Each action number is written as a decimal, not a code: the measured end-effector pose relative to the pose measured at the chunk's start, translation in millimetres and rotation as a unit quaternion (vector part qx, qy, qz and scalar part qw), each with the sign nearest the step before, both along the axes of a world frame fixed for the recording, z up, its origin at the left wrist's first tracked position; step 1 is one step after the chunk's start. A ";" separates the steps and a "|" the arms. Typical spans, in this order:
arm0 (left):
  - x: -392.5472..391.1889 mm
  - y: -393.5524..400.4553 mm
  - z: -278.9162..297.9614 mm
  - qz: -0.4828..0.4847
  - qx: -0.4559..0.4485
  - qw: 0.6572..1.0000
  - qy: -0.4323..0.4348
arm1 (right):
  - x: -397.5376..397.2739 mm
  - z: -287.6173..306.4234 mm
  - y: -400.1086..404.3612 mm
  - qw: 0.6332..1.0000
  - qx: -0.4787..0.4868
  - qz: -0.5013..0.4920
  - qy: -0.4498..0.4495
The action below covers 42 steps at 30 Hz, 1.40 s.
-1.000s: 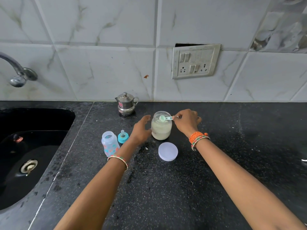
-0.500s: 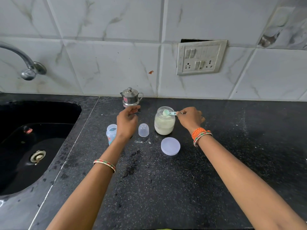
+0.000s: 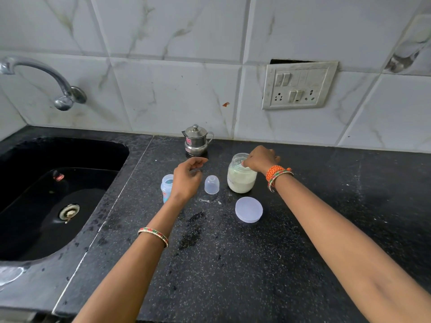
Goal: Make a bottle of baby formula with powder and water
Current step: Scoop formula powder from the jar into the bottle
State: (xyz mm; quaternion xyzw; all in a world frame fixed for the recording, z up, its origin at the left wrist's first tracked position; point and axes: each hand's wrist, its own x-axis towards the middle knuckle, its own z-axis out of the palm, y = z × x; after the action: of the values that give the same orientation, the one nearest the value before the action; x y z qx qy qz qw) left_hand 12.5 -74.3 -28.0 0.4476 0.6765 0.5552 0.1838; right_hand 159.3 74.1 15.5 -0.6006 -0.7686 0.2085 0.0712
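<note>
On the black counter (image 3: 233, 264) the round lid (image 3: 248, 209) lies nearest, with the clear cap (image 3: 211, 184) and open baby bottle (image 3: 167, 186) beyond. Her left hand (image 3: 187, 180) hovers loosely curled, empty, beside the bottle. Her right hand (image 3: 260, 159) dips pinched fingers into the powder jar (image 3: 241, 180); what they hold is hidden.

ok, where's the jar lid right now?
The round jar lid lies flat on the black counter, centre of the head view, just in front of the open powder jar and left of the right forearm.
</note>
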 end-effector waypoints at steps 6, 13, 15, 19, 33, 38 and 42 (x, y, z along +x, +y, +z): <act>10.6 9.8 -0.1 -0.013 -0.002 1.000 0.008 | 25.3 2.4 1.2 0.995 0.014 -0.052 0.087; 27.5 18.3 2.2 -0.038 -0.005 0.999 0.005 | 48.3 3.6 -8.4 0.987 0.056 -0.073 0.132; 29.9 19.5 0.3 -0.045 -0.008 0.999 0.005 | 51.7 0.7 -9.9 0.986 0.051 -0.079 0.136; 32.3 19.1 -1.8 -0.047 -0.010 0.999 0.005 | 54.3 -1.2 -10.6 0.980 0.025 -0.098 0.174; -22.3 -49.2 4.6 0.243 0.138 0.959 -0.041 | -11.3 12.6 -58.2 0.946 -0.057 0.010 0.319; -51.4 -86.5 -31.7 0.217 0.017 0.974 -0.058 | -53.7 -2.8 -79.3 0.949 -0.088 0.059 0.296; -58.2 -92.7 -49.7 0.136 -0.080 0.986 -0.059 | -71.8 -6.4 -86.8 0.955 -0.094 0.086 0.268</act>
State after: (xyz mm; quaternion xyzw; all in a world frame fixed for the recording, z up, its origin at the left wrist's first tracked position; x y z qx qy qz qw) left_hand -45.7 -166.9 -77.6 0.3015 0.7611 0.5448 0.1817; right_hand 87.5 -12.8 9.2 -0.4586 -0.7468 0.4384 0.1993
